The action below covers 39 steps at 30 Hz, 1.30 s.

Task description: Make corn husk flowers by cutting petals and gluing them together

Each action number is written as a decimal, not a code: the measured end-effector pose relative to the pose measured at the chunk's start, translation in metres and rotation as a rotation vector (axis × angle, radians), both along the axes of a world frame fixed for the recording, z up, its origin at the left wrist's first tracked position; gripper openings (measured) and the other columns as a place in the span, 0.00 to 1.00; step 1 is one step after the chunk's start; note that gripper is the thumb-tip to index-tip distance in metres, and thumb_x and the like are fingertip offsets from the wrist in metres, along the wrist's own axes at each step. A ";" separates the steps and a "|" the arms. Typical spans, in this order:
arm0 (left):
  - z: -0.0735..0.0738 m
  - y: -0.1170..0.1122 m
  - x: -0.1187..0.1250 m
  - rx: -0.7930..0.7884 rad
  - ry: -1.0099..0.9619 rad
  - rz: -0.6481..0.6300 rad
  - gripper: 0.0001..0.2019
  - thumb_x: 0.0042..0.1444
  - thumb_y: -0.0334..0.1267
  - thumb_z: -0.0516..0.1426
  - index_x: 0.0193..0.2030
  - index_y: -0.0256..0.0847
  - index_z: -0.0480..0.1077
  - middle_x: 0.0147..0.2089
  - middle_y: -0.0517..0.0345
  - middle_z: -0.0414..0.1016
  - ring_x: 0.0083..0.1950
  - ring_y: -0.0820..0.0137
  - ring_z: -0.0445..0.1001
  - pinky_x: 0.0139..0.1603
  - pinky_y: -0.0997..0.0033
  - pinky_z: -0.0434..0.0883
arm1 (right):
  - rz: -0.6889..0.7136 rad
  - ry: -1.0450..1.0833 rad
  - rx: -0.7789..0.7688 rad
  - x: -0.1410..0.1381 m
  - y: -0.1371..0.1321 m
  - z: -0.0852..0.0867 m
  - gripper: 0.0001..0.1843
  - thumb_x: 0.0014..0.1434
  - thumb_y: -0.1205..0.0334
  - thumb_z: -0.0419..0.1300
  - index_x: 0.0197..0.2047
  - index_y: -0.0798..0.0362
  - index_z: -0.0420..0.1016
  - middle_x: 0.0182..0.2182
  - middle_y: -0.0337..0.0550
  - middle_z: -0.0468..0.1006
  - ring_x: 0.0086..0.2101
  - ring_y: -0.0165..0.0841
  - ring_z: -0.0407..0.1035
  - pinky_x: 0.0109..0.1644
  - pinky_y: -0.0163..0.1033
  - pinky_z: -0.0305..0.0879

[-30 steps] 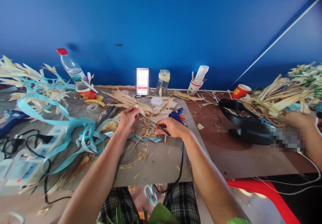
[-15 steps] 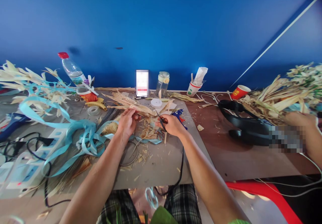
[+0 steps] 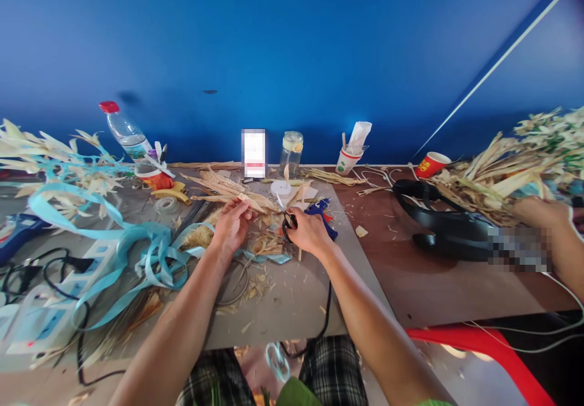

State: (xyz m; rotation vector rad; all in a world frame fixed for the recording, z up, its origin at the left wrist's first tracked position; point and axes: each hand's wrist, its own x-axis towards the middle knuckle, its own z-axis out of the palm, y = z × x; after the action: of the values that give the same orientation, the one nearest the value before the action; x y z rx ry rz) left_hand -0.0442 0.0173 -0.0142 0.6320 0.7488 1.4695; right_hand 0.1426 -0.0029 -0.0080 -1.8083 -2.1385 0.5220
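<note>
My left hand (image 3: 233, 222) is closed in a pinch on a pale piece of dried corn husk (image 3: 245, 198). My right hand (image 3: 311, 231) grips black-handled scissors (image 3: 288, 222), their blades pointing up and away to the left. A small gap separates the blades from my left fingers. More dried husks (image 3: 219, 181) lie just beyond my left hand, and a round white lid (image 3: 280, 188) is past the scissors. Husk scraps (image 3: 269, 245) and a light-blue ribbon (image 3: 276, 259) lie on the table between my forearms.
Left: tangled blue ribbon (image 3: 152, 254), a power strip (image 3: 59, 299) with black cords, and a glue gun (image 3: 20, 229). Behind: a water bottle (image 3: 124, 132), a phone (image 3: 254, 150), a glass jar (image 3: 291, 153), and a paper cup (image 3: 349, 161). Right: a black object (image 3: 456, 232) near another person's hand (image 3: 536, 211).
The scissors have turned in my right hand, and their blades now point more upward. My left hand keeps its pinch on the husk. The whole view has shifted slightly.
</note>
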 end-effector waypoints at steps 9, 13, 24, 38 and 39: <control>-0.004 -0.001 0.001 0.050 0.021 0.046 0.16 0.38 0.29 0.66 0.32 0.42 0.63 0.21 0.70 0.69 0.18 0.81 0.63 0.34 0.70 0.72 | 0.148 -0.156 0.000 -0.001 -0.009 0.011 0.24 0.57 0.51 0.55 0.55 0.49 0.66 0.40 0.46 0.80 0.41 0.39 0.73 0.44 0.40 0.55; -0.003 -0.003 0.005 0.062 0.095 0.043 0.15 0.38 0.32 0.66 0.31 0.41 0.65 0.21 0.67 0.71 0.18 0.79 0.65 0.35 0.69 0.71 | 0.213 -0.189 0.022 -0.002 -0.010 0.014 0.24 0.58 0.52 0.54 0.57 0.47 0.66 0.39 0.45 0.80 0.41 0.38 0.73 0.42 0.38 0.57; -0.002 -0.004 0.007 0.057 0.239 0.060 0.13 0.41 0.38 0.66 0.30 0.38 0.68 0.27 0.64 0.72 0.23 0.78 0.67 0.31 0.74 0.66 | -0.021 0.426 0.013 0.003 0.003 0.001 0.20 0.55 0.59 0.57 0.51 0.54 0.71 0.39 0.47 0.78 0.40 0.37 0.71 0.43 0.37 0.61; -0.005 -0.009 0.008 0.109 0.469 -0.125 0.08 0.45 0.41 0.63 0.26 0.38 0.73 0.24 0.61 0.69 0.27 0.75 0.64 0.29 0.75 0.60 | 0.124 1.154 -0.324 -0.003 -0.004 0.014 0.28 0.42 0.47 0.67 0.43 0.56 0.73 0.27 0.38 0.70 0.30 0.29 0.64 0.34 0.33 0.60; -0.005 -0.008 0.007 0.119 0.472 -0.115 0.09 0.45 0.42 0.63 0.27 0.38 0.74 0.25 0.60 0.70 0.28 0.75 0.65 0.30 0.75 0.61 | 0.154 1.145 -0.338 -0.003 -0.004 0.013 0.28 0.42 0.47 0.68 0.43 0.55 0.73 0.28 0.39 0.71 0.32 0.30 0.65 0.36 0.34 0.61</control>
State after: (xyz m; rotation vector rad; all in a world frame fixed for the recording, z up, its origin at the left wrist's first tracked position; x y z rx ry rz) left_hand -0.0369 0.0089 -0.0188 1.1181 0.9718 1.2768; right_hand 0.1393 -0.0068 0.0050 -0.9811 -1.3875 1.5540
